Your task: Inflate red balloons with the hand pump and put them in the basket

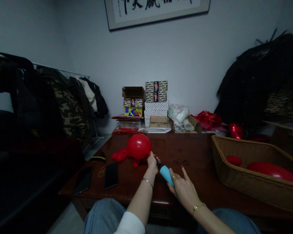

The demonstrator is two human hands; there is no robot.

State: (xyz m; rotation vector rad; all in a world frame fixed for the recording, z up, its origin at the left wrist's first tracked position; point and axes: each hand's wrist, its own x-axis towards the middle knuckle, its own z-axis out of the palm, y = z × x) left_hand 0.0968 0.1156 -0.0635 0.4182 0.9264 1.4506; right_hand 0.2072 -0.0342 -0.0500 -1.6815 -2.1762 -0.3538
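- Step in hand, by our judgement: we are inflating the red balloon [139,147] with the blue pump [166,175], our landmark here.
- Left hand [152,162]: we are pinching with bent fingers at the pump's dark front end, apparently gripping the balloon's neck there; the exact contact is being hidden by the fingers.
- Right hand [185,192]: we are holding the pump's blue barrel between thumb and forefinger, with other fingers extending loosely off it.
- Balloon position: its round body is sitting beyond the pump and to its left, just past the left fingertips.
- Small red balloons [120,155] are lying farther left of the pump; we are not managing to tell whether they are joined to the round one.
- Next move, we are judging, is calling for a firm left pinch and a steady right-hand stroke.
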